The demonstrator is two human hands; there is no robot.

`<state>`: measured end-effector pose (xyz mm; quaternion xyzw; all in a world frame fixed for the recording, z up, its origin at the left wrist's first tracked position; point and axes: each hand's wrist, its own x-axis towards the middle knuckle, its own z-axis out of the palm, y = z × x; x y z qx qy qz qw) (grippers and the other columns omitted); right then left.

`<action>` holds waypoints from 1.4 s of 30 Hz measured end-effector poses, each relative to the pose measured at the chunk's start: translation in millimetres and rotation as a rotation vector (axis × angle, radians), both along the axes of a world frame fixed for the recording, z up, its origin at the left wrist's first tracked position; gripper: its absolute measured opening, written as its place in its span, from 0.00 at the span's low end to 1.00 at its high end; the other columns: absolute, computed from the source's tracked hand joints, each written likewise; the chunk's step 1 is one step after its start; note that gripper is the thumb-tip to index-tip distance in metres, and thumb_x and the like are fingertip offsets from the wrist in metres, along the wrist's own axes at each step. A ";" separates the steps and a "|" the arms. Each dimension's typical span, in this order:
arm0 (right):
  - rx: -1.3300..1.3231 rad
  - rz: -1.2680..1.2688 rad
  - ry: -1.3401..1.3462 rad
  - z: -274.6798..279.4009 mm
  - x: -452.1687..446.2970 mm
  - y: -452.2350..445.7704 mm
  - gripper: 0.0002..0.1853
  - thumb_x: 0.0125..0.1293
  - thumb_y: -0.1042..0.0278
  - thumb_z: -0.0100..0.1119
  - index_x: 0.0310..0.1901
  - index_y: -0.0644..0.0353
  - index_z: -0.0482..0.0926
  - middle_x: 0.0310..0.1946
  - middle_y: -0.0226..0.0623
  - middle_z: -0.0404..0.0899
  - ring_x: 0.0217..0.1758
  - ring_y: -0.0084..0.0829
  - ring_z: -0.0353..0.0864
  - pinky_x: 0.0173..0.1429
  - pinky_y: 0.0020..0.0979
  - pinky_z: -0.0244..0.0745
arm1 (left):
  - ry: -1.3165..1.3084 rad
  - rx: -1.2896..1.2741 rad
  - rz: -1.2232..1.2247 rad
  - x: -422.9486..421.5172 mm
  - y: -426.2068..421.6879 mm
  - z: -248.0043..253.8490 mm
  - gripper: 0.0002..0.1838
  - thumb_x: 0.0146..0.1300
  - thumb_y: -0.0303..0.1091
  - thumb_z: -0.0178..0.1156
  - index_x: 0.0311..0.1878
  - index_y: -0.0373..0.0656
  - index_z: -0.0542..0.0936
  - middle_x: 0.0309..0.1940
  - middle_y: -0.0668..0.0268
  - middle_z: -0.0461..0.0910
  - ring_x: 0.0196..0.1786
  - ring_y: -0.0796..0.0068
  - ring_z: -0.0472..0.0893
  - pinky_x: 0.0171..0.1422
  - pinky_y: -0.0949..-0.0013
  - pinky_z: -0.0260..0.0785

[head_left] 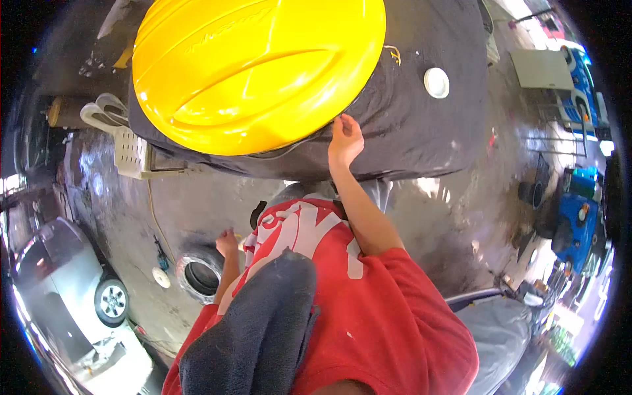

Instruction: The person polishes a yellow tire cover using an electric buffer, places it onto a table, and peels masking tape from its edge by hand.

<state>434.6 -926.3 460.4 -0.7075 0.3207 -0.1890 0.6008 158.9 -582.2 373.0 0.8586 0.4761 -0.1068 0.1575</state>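
Observation:
A large glossy yellow molded panel (257, 85) with raised lettering lies on a dark cloth-covered table (421, 131). My right hand (345, 141) is at the panel's lower right edge, thumb and fingers pinched together; whatever they may grip there is too small to make out. Low at my side, away from the table, hangs my left hand (227, 243) with its fingers curled. A small yellowish bit shows beside it, and I cannot tell whether the hand holds it. A thin yellow strip (394, 54) rests right of the panel, near a round white lid-like object (436, 83).
Left of the table stands a cream plastic chair (131, 155). On the floor lie a tire (199, 276) and a white disc-headed tool (160, 277). A silver car (66, 283) is at lower left. Blue equipment (576, 227) lines the right side.

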 end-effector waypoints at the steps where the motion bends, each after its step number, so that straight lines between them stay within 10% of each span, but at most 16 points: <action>1: -0.054 -0.019 0.011 8.8 0.5 2.3 0.10 0.58 0.70 0.63 0.40 0.65 0.81 0.33 0.41 0.84 0.35 0.31 0.83 0.42 0.30 0.75 | 0.008 -0.002 -0.016 3.7 24.6 -3.9 0.21 0.56 0.53 0.58 0.38 0.44 0.85 0.31 0.51 0.83 0.39 0.51 0.83 0.45 0.54 0.73; 31: -0.128 -0.111 -0.119 13.1 4.0 1.4 0.09 0.57 0.68 0.62 0.33 0.66 0.82 0.30 0.46 0.83 0.34 0.38 0.84 0.42 0.34 0.76 | -0.085 -0.132 -0.131 65.6 79.6 27.6 0.17 0.57 0.47 0.58 0.39 0.44 0.86 0.31 0.58 0.84 0.36 0.63 0.84 0.43 0.61 0.73; 42: -0.543 0.189 -0.094 -5.3 -26.0 22.4 0.04 0.58 0.72 0.58 0.33 0.63 0.78 0.32 0.46 0.78 0.36 0.47 0.78 0.40 0.40 0.73 | -0.167 -0.185 -0.107 25.3 99.4 -2.1 0.16 0.58 0.45 0.58 0.40 0.43 0.86 0.32 0.55 0.84 0.37 0.61 0.84 0.43 0.61 0.74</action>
